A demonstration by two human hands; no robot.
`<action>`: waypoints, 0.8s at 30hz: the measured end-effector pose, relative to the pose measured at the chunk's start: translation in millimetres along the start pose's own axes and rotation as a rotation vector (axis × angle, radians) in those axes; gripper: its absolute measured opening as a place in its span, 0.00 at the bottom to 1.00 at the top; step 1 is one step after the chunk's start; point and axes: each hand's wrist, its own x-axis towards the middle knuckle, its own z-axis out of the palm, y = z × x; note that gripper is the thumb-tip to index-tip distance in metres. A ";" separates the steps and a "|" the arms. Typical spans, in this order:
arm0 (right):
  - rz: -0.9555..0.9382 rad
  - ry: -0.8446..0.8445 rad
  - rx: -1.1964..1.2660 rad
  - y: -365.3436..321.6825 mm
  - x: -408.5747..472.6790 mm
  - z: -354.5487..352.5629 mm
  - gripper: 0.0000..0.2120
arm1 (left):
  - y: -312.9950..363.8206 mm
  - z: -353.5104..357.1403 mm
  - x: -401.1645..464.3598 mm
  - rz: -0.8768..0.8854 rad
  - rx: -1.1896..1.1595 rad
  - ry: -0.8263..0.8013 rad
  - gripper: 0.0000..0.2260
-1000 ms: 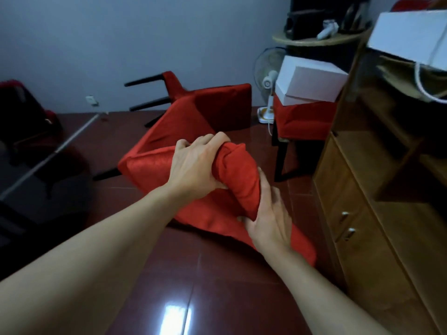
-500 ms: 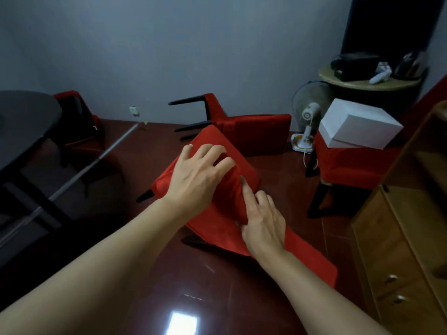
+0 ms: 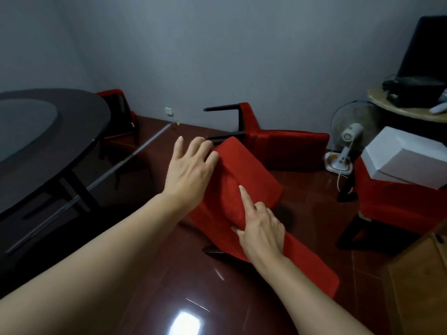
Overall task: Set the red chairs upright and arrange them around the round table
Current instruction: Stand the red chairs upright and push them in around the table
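Note:
A red chair (image 3: 251, 170) is tilted over the dark red floor right in front of me, one black leg showing beneath it. My left hand (image 3: 191, 170) has its fingers spread and straight at the chair's upper left edge. My right hand (image 3: 262, 229) grips the chair's near padded edge, thumb underneath and index finger stretched out on the fabric. Behind it a second red chair (image 3: 285, 148) lies on its side, black legs pointing left. A third red chair (image 3: 116, 100) stands behind the dark round table (image 3: 79, 131) at the left.
A fourth red chair (image 3: 396, 204) at the right carries a white box (image 3: 406, 155). A standing fan (image 3: 348, 141) and a small round side table (image 3: 401, 112) are behind it. A wooden cabinet (image 3: 420, 274) fills the lower right. A metal pole (image 3: 121, 165) slants beside the round table.
My left hand has let go of the chair's padded edge and opened its fingers. The chair has tipped further up. My view has swung left, bringing the round table in.

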 end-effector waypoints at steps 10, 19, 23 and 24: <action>0.017 -0.055 -0.052 -59.1 53.2 7.2 0.50 | -63.1 17.4 23.9 0.279 -0.006 -0.181 0.17; 0.103 -0.181 -0.159 -108.0 58.6 7.9 0.40 | -122.5 31.0 25.9 0.220 -0.124 -0.188 0.09; 0.028 -0.203 -0.162 -140.8 73.1 19.7 0.35 | -160.1 38.5 18.5 0.164 -0.105 -0.213 0.11; 0.006 -0.204 -0.161 -147.5 78.5 22.4 0.34 | -168.9 41.5 18.0 0.148 -0.100 -0.216 0.12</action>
